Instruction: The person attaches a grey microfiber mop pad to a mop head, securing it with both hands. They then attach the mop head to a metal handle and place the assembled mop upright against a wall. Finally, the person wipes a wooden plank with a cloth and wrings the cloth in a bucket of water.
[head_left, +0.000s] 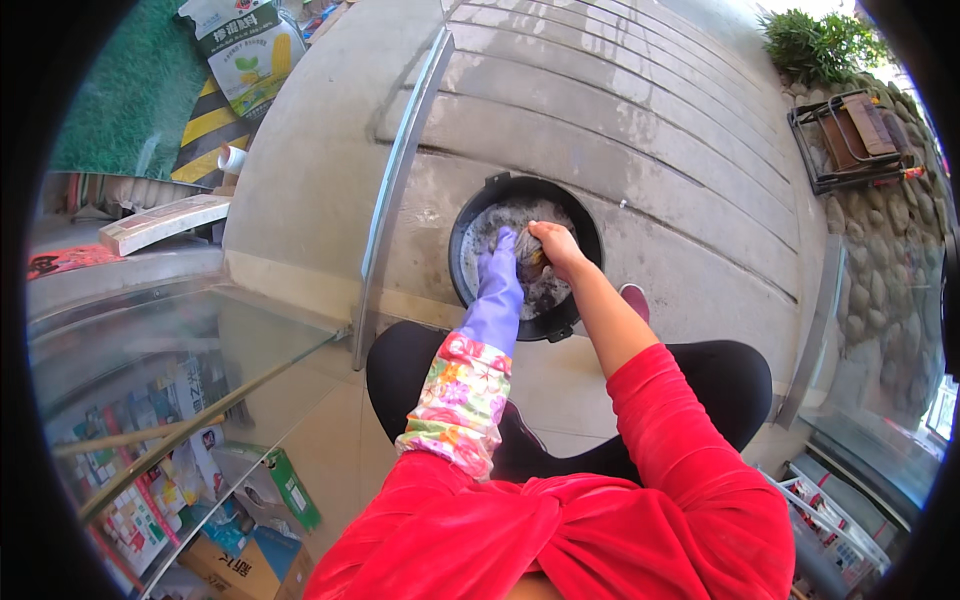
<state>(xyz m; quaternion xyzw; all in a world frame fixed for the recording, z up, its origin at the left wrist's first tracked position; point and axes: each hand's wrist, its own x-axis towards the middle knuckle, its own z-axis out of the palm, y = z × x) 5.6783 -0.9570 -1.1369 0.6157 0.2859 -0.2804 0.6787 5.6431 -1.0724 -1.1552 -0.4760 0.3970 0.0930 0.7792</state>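
Observation:
A round black tub (590,235) with side handles stands on the concrete between my feet, holding foamy, greyish water. Above the suds my right hand (556,246), bare, is closed round the edge of a wet, greyish-brown bundle (531,256) that looks like cloth. My left hand (500,262) wears a long purple rubber glove with a flowered cuff (462,400). Its fingers are bunched against the bundle's left side, partly hidden by the glove and foam. The bundle's lower part is lost in the water and behind my hands.
A glass door panel (405,150) stands left of the tub. Beyond it are a printed sack (245,55) and a long pale box (165,222). Cartons (250,560) show behind glass at lower left. A brown folding chair (850,140) rests by the stone wall at right.

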